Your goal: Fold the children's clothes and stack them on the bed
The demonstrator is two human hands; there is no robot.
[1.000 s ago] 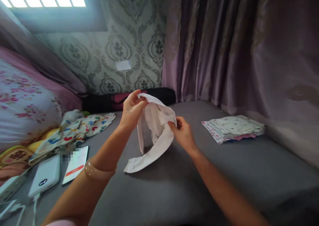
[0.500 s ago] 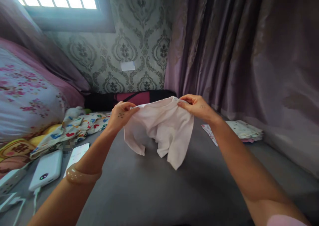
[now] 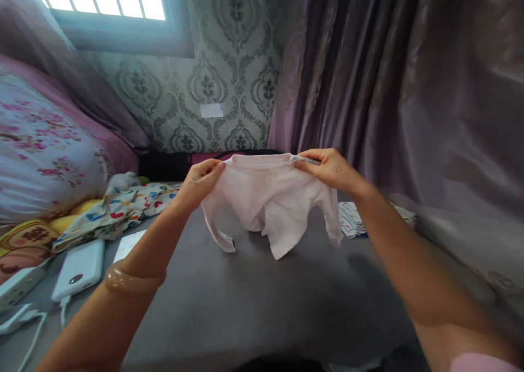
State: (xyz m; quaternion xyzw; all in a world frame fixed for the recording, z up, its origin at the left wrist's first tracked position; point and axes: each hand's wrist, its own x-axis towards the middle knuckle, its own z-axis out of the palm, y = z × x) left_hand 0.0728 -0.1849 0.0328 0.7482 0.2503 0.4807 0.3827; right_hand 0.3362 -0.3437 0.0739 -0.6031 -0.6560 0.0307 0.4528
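A small pale pink long-sleeved shirt [image 3: 282,197] hangs in the air over the grey bed surface [image 3: 245,306], its neckline stretched level at the top. My left hand [image 3: 200,182] pinches the shoulder on the left between thumb and fingers. On the other side of the neckline, beside a small snap, my right hand [image 3: 333,169] grips the fabric. Both sleeves dangle, one near each hand, and the lower hem droops in the middle.
At the left lie a patterned cloth [image 3: 135,205], a white power bank [image 3: 79,268], a phone [image 3: 127,244], a power strip [image 3: 20,284] and a floral pillow [image 3: 41,153]. Folded clothes [image 3: 351,219] lie at the right, partly behind my forearm. Curtains [image 3: 347,77] hang behind.
The shirt has been raised slightly and spread wider, so its neckline is now straight and the right sleeve hangs apart from the body. My right hand has moved slightly up and right.
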